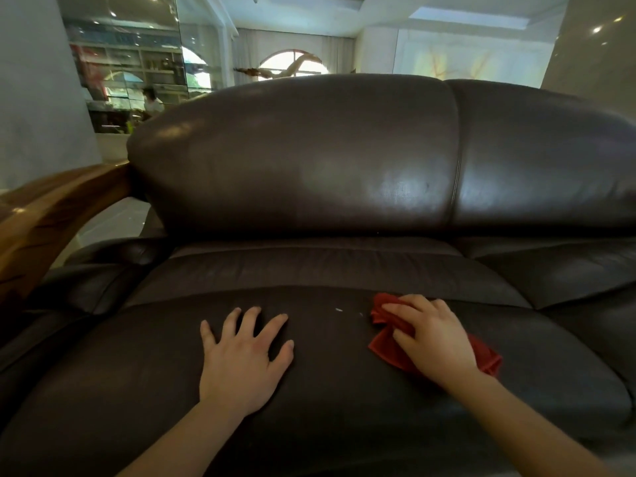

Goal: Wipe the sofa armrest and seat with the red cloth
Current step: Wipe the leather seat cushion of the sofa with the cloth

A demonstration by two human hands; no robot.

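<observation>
A dark brown leather sofa fills the view; its seat cushion [327, 390] lies right under me. My right hand [432, 333] presses down on the crumpled red cloth [385, 349] on the right part of the seat, fingers curled over it. My left hand [242, 356] rests flat on the seat's middle, fingers spread, holding nothing. A few small white specks [339, 309] lie on the leather between the hands. The wooden armrest [51, 215] curves along the left side, above a padded leather side [113, 256].
The sofa's backrest [309, 149] rises behind the seat, with a second seat cushion [568, 270] to the right. Behind the sofa are a glass partition with shelves [137, 63], an arched window [292, 63] and a grey wall at the left.
</observation>
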